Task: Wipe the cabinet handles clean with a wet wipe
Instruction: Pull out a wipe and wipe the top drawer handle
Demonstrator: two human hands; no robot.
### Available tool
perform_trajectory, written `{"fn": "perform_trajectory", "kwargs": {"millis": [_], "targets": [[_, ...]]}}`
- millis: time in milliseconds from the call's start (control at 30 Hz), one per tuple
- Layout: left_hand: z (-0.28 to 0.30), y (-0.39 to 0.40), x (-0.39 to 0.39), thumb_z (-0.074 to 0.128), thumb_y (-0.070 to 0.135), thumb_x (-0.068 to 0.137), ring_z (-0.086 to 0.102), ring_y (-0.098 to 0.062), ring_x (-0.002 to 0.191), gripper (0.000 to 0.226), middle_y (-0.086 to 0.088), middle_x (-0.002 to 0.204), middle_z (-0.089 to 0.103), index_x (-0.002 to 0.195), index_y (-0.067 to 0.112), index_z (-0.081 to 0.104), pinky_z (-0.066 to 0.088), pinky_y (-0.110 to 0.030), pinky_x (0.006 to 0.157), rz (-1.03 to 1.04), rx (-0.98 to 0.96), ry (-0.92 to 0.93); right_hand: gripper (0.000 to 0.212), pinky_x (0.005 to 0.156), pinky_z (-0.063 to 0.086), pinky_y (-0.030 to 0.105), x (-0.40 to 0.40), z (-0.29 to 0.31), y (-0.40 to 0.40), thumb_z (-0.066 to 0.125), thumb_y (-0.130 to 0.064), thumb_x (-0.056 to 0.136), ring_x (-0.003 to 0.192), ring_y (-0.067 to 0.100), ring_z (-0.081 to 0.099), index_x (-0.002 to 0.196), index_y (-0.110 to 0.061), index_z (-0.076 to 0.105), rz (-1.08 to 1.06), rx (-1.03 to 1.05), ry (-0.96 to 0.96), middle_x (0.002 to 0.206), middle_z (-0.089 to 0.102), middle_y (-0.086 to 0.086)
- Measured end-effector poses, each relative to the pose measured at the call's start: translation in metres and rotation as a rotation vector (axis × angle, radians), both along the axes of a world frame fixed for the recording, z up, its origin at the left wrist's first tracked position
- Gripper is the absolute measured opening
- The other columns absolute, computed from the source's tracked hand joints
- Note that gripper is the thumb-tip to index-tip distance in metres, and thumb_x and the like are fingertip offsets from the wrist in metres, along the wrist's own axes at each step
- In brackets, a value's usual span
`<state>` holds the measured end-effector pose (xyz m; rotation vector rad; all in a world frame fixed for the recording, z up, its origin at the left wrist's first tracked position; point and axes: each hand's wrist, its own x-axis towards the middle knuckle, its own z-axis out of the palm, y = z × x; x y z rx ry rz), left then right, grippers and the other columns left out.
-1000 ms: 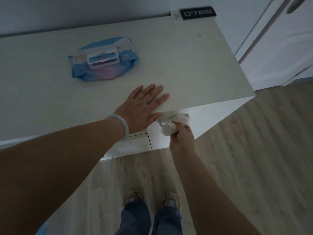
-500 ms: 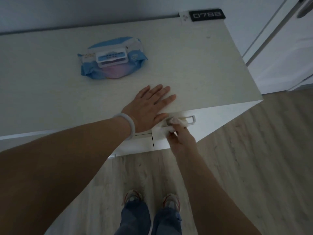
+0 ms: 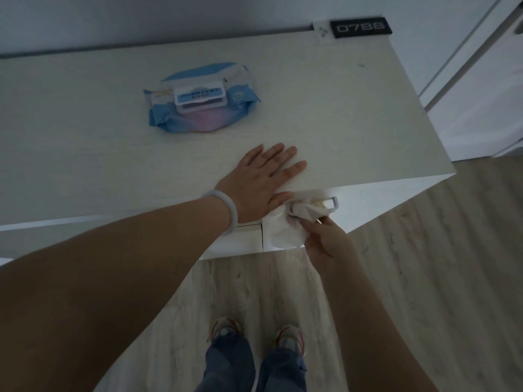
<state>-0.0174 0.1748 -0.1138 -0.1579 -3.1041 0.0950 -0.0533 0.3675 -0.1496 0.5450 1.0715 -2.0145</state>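
Observation:
A white cabinet (image 3: pixel 339 114) stands before me, seen from above. A metal handle (image 3: pixel 334 203) juts from its front, just under the top's edge. My right hand (image 3: pixel 325 239) holds a crumpled white wet wipe (image 3: pixel 294 222) against the handle's left part; only the handle's right end shows. My left hand (image 3: pixel 260 182) rests flat on the cabinet top near the front edge, fingers straight, a pale bangle on the wrist.
A blue pack of wet wipes (image 3: pixel 199 97) lies on the cabinet top, farther back. A black number plate (image 3: pixel 360 26) sits at the back right corner. A white door (image 3: pixel 481 94) is at the right. Wood floor and my shoes (image 3: pixel 257 333) are below.
The wipe has slid left along the handle, uncovering the handle's right end, and now hangs lower and more spread out. My left hand has stayed flat on the top.

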Motion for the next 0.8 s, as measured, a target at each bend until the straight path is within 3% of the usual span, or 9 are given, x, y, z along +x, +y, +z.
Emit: {"fn": "perform_trajectory", "kwargs": {"millis": [67,167,267,333,400,467,567,667,800], "targets": [[0.000,0.000,0.000,0.020,0.053,0.099,0.015,-0.026,0.150,0.063,-0.005,0.164,0.014,0.156,0.027,0.017,0.017,-0.049,0.119,0.002,-0.003,0.002,0.045,0.097,0.050,0.044,-0.003,0.010,0.015,0.044,0.018,0.073,0.103,0.033,0.065,0.115,0.007,0.057,0.002,-0.055,-0.015,0.113,0.064,0.022],[0.000,0.000,0.000,0.018,0.054,0.099,0.013,-0.026,0.151,0.063,-0.005,0.164,0.012,0.156,0.027,0.014,0.016,-0.049,0.120,0.000,-0.011,-0.003,0.019,0.076,0.056,0.038,-0.008,0.021,0.024,0.046,0.001,0.088,0.076,0.022,0.069,0.096,-0.003,0.063,-0.015,-0.062,-0.053,0.092,0.063,0.017],[0.000,0.001,0.000,0.019,0.053,0.099,0.015,-0.026,0.150,0.063,-0.005,0.164,0.014,0.156,0.027,0.016,0.017,-0.049,0.120,-0.001,-0.009,-0.002,0.024,0.086,0.054,0.056,-0.007,0.018,0.008,0.065,-0.028,0.091,0.101,0.030,0.067,0.104,-0.008,0.065,-0.035,-0.004,-0.113,0.110,0.068,0.014],[0.001,0.001,0.000,0.018,0.053,0.099,0.015,-0.026,0.150,0.063,-0.005,0.164,0.014,0.156,0.026,0.016,0.017,-0.050,0.120,0.000,-0.002,-0.007,0.038,0.089,0.054,0.049,0.001,0.015,-0.012,0.072,-0.043,0.082,0.106,0.027,0.066,0.105,-0.013,0.065,0.021,0.063,-0.100,0.120,0.065,0.013],[0.001,0.000,0.000,0.017,0.054,0.099,0.014,-0.026,0.151,0.063,-0.005,0.164,0.013,0.156,0.026,0.015,0.016,-0.049,0.120,-0.001,-0.006,-0.017,0.016,0.069,0.059,0.037,0.015,0.013,-0.026,0.066,-0.025,0.090,0.081,0.017,0.073,0.097,-0.011,0.067,-0.037,0.052,-0.159,0.103,0.071,0.010],[0.001,0.000,0.001,0.016,0.054,0.099,0.013,-0.025,0.151,0.063,-0.004,0.164,0.012,0.156,0.027,0.014,0.015,-0.049,0.120,-0.004,-0.010,-0.019,0.012,0.066,0.055,0.030,0.021,0.005,-0.031,0.062,-0.018,0.094,0.067,0.012,0.072,0.086,-0.014,0.070,-0.028,0.096,-0.121,0.085,0.073,0.005],[0.002,0.000,0.001,0.018,0.053,0.099,0.014,-0.025,0.150,0.062,-0.004,0.164,0.014,0.156,0.027,0.016,0.016,-0.048,0.120,0.000,-0.006,-0.003,0.013,0.070,0.055,0.028,0.013,0.001,-0.018,0.063,-0.014,0.093,0.066,0.013,0.071,0.083,-0.012,0.072,0.025,0.170,-0.032,0.079,0.074,0.005],[0.001,0.001,0.001,0.017,0.053,0.099,0.015,-0.026,0.150,0.063,-0.005,0.164,0.014,0.156,0.026,0.016,0.016,-0.049,0.120,-0.001,-0.011,-0.004,0.006,0.080,0.057,0.034,-0.005,0.000,0.000,0.065,-0.008,0.090,0.078,0.017,0.072,0.092,-0.007,0.070,-0.028,0.150,-0.047,0.094,0.073,0.009],[0.000,0.000,0.001,0.016,0.053,0.100,0.012,-0.025,0.151,0.063,-0.005,0.164,0.011,0.157,0.027,0.013,0.015,-0.049,0.120,-0.001,-0.014,-0.012,0.007,0.086,0.057,0.041,0.002,0.006,-0.011,0.065,-0.004,0.088,0.087,0.024,0.072,0.094,-0.004,0.068,-0.105,0.057,-0.123,0.098,0.073,0.012]]}}
